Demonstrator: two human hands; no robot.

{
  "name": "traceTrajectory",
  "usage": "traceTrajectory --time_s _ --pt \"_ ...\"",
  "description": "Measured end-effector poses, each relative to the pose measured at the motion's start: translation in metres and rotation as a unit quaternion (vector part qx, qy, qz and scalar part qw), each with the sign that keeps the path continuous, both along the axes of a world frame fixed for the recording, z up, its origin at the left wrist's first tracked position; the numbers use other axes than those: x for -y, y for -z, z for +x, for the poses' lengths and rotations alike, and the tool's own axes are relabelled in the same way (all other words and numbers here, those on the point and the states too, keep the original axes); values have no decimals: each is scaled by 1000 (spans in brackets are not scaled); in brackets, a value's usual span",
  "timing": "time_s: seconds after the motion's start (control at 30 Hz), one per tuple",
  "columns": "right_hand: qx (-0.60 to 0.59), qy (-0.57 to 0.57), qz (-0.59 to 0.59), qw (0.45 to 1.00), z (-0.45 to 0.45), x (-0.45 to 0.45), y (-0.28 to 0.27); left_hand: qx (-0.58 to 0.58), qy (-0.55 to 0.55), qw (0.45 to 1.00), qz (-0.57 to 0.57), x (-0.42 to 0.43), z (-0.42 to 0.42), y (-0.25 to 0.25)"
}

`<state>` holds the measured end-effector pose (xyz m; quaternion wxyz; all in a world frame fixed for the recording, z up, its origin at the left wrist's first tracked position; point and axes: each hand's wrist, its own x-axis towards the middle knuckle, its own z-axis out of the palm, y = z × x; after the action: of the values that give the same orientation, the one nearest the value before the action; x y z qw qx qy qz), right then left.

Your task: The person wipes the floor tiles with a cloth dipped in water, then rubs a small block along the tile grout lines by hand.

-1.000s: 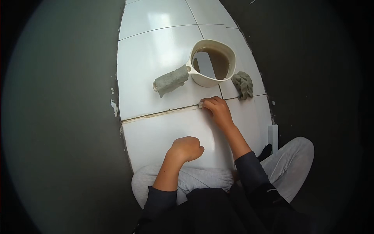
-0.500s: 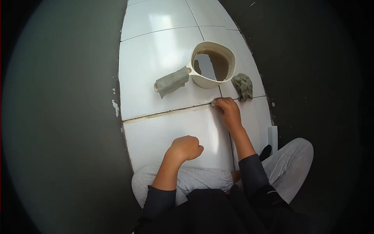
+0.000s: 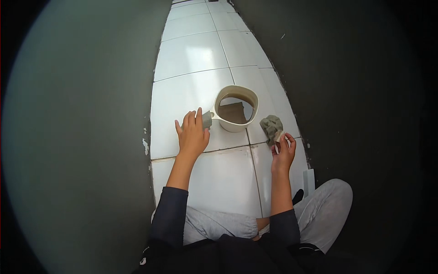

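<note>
A cream dipper (image 3: 233,127) with murky brown water in it stands on the white tiles, its handle pointing left. A grey cloth (image 3: 206,120) lies draped over that handle. My left hand (image 3: 192,138) is over the cloth, fingers spread; its fingertips cover part of it, and whether they press on it I cannot tell. My right hand (image 3: 284,157) pinches a small pale piece (image 3: 279,136), too small to name, at the near edge of a crumpled grey-green cloth (image 3: 270,124) right of the dipper.
White floor tiles (image 3: 214,180) run forward between dark walls. A brownish grout line (image 3: 219,150) crosses in front of the dipper. A pale flat strip (image 3: 309,181) stands beside my right knee (image 3: 335,196). Flaked white patches (image 3: 145,145) mark the left wall's base.
My left hand has moved forward from a closed pose to the draped cloth, fingers now spread. My right hand has left the grout line for the crumpled cloth. The view has tilted up.
</note>
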<state>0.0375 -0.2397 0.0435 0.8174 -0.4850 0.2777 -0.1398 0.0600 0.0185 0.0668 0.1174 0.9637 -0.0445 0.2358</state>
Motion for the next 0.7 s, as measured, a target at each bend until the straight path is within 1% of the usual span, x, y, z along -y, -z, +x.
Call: traceTrajectory --time_s 0.07,0.1,0.13,0.2,0.23,0.27,0.33,0.37,0.43,0.7 --pt "21 10 20 1000 3 5 -2 -180 -5 984 11 -8 16 4" --pt "21 6 34 999 4 5 -5 -188 -5 982 30 -11 22 3" --pt "21 3 50 999 3 5 -6 -181 -3 983 38 -12 25 4" --pt "29 7 60 998 2 4 -1 -154 19 987 -40 -15 27 14" --pt "30 6 64 997 2 4 2 -113 22 993 -33 -15 26 21" --pt "32 7 67 997 3 4 3 -108 25 993 -27 -14 26 20" --pt "24 15 69 997 4 5 4 -99 9 994 -55 -13 21 23" --pt "18 20 73 997 4 6 3 -69 24 996 -58 -14 19 25" --pt "18 23 95 995 4 9 2 -65 25 996 -58 -17 15 27" --pt "-21 28 117 992 4 10 4 -61 5 997 -50 -48 -4 26"
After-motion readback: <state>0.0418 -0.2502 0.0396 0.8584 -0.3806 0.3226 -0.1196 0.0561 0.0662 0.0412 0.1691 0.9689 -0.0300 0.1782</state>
